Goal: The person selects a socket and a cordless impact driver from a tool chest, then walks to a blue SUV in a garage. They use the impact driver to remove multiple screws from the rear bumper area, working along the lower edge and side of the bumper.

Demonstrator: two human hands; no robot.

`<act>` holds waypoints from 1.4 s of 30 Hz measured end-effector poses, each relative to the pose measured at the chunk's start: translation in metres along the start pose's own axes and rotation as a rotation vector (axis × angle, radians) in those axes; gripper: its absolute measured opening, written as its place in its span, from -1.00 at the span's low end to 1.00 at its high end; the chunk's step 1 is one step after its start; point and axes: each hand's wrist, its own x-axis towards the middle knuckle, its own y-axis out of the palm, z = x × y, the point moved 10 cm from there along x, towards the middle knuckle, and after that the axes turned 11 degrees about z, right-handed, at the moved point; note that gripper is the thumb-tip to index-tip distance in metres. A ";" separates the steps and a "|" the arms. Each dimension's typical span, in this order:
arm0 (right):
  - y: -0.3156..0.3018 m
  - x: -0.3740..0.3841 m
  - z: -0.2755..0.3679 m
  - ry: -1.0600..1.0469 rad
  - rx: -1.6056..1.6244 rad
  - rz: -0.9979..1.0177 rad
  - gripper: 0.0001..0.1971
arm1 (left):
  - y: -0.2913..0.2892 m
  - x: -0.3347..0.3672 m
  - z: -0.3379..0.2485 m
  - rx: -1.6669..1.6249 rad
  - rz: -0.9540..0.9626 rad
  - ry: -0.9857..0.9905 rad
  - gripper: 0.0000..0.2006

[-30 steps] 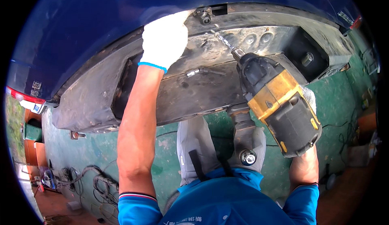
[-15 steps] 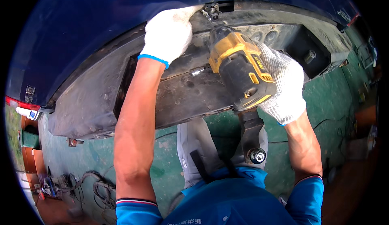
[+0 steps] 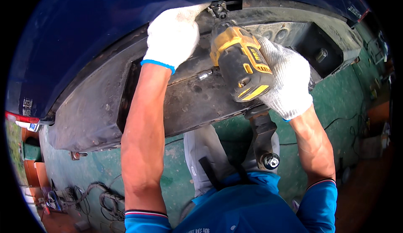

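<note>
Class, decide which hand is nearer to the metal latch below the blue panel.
Left. The left hand is just left of the metal latch; the right hand, holding the yellow-and-black power tool, is farther off, below and right.

The bumper (image 3: pixel 92 100) lies before the car (image 3: pixel 105 31), on the person's side, with the drill (image 3: pixel 243 71) above its middle and the latch (image 3: pixel 220 9) just beyond the drill's front end. The right hand (image 3: pixel 289 77) is on the drill's right side, the left hand (image 3: pixel 173 35) just left of the latch, and a socket (image 3: pixel 205 74) on the bumper between them. Below, the tow hitch (image 3: pixel 263 134) juts toward the person, and cables (image 3: pixel 111 201) lie on the floor (image 3: pixel 336 107) at left.
</note>
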 end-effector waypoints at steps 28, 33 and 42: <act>0.006 0.010 0.016 0.086 -0.179 0.124 -0.37 | 0.005 0.004 -0.001 0.084 0.085 -0.087 -0.52; 0.007 0.010 0.014 0.093 -0.190 0.121 -0.36 | 0.005 0.004 0.001 0.117 0.024 -0.033 -0.47; 0.012 0.006 0.018 0.072 -0.206 0.094 -0.48 | 0.012 0.009 0.014 0.008 0.103 -0.125 -0.45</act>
